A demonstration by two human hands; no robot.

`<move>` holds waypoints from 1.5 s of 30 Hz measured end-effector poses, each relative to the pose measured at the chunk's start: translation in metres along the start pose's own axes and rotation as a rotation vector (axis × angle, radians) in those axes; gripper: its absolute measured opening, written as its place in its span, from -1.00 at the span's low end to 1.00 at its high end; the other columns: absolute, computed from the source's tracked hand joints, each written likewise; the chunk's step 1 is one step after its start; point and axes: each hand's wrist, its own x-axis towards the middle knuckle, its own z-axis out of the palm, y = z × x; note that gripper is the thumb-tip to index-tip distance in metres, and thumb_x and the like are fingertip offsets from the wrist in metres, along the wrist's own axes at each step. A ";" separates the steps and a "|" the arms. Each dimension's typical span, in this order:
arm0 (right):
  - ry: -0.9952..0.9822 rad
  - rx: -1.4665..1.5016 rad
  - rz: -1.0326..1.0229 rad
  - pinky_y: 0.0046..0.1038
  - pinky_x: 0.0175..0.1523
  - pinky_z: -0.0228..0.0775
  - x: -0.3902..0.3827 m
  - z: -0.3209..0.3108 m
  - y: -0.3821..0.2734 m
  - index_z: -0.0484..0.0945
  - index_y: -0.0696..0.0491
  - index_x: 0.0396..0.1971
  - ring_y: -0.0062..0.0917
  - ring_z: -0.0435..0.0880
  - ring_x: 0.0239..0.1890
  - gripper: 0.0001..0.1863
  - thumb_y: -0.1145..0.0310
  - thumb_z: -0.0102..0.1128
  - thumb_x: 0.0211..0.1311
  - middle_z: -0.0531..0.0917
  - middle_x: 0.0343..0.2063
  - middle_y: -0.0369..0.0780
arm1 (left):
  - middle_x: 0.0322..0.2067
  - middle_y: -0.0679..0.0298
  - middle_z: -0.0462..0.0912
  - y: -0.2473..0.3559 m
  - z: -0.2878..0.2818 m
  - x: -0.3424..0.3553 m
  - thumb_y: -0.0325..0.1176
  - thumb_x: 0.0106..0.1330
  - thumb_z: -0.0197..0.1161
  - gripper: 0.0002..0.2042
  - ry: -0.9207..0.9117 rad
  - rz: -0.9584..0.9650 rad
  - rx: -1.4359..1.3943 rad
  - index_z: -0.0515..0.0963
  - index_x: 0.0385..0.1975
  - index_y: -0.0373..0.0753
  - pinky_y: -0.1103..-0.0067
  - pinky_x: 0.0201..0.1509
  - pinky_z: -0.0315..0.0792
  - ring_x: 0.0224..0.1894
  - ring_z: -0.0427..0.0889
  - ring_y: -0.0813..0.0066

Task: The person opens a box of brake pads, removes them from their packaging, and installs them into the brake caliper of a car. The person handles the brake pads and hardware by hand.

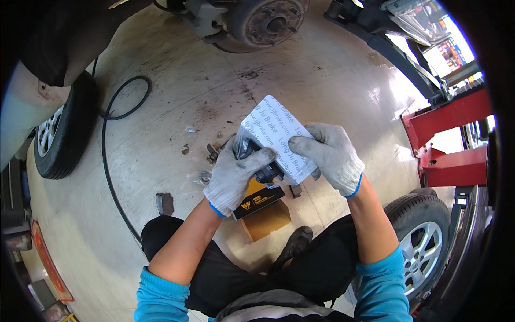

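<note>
Both my hands wear white knit gloves with blue cuffs and hold one packet between them, above my knees. A white printed sheet covers its upper face, and clear plastic wraps round it. Black brake pads show at the near left side, partly covered by my fingers. My left hand is closed on the pads and wrap, thumb on top. With thumb above and fingers hidden beneath, my right hand grips the right edge of the sheet. Below the packet stands an open black and yellow cardboard box.
A worn brake pad lies on the floor at left, near a black hose. Wheels rest at left and right. Ahead is an exposed brake disc. Red lift parts stand at right.
</note>
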 end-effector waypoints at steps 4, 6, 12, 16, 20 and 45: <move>-0.009 -0.014 -0.008 -0.49 -0.24 0.60 0.009 -0.009 0.011 0.64 0.38 -0.06 -0.54 0.73 -0.37 -0.60 0.33 0.32 0.27 0.76 -0.36 -0.10 | -0.11 0.16 0.69 -0.006 0.001 -0.007 -0.57 0.29 0.32 -0.61 0.053 -0.065 -0.146 0.45 0.11 -0.41 0.51 -0.06 0.67 -0.14 0.72 0.46; 0.045 -0.042 -0.039 -0.51 -0.30 0.58 0.018 -0.018 0.023 0.64 0.38 -0.08 -0.56 0.72 -0.40 -0.59 0.31 0.34 0.25 0.75 -0.38 -0.12 | -0.09 0.12 0.68 -0.010 -0.002 -0.014 -0.65 0.29 0.21 -0.58 0.111 -0.129 -0.213 0.42 0.17 -0.44 0.50 -0.03 0.67 -0.12 0.72 0.44; 0.128 0.022 -0.139 -0.65 -0.55 0.34 0.033 -0.032 0.040 0.67 0.29 -0.17 -0.72 0.56 -0.56 -0.58 0.18 0.35 0.23 0.69 -0.48 -0.23 | -0.13 -0.02 0.66 0.014 -0.018 -0.028 -0.64 0.07 0.08 -0.45 -0.004 -0.187 -0.339 0.39 0.17 -0.52 0.24 0.12 0.66 -0.08 0.74 0.13; 0.126 -0.008 -0.130 -0.65 -0.55 0.34 0.038 -0.017 0.034 0.66 0.29 -0.16 -0.71 0.54 -0.58 -0.56 0.17 0.36 0.23 0.69 -0.46 -0.24 | -0.08 -0.03 0.66 -0.005 -0.050 -0.019 -0.42 0.29 0.12 -0.60 -0.018 -0.249 -0.409 0.46 0.12 -0.41 0.28 0.00 0.70 -0.12 0.75 0.17; 0.257 0.257 -0.309 -0.57 -0.37 0.54 0.039 -0.032 0.032 0.65 0.34 -0.11 -0.61 0.68 -0.45 -0.53 0.19 0.39 0.21 0.72 -0.40 -0.15 | -0.16 0.12 0.66 0.000 -0.045 -0.012 -0.23 0.43 0.24 -0.63 -0.097 -0.315 -0.086 0.47 0.13 -0.26 0.45 -0.23 0.71 -0.26 0.74 0.34; -0.957 -1.251 -0.221 -0.20 0.08 0.58 0.017 0.066 0.172 0.67 -0.05 0.02 -0.12 0.72 0.03 -0.63 0.46 0.15 0.22 0.74 -0.04 -0.07 | 0.02 -0.07 0.67 -0.076 -0.111 0.029 -0.12 0.14 0.45 -0.24 0.190 -0.435 1.575 0.31 0.30 -0.33 0.30 0.24 0.49 0.12 0.64 0.00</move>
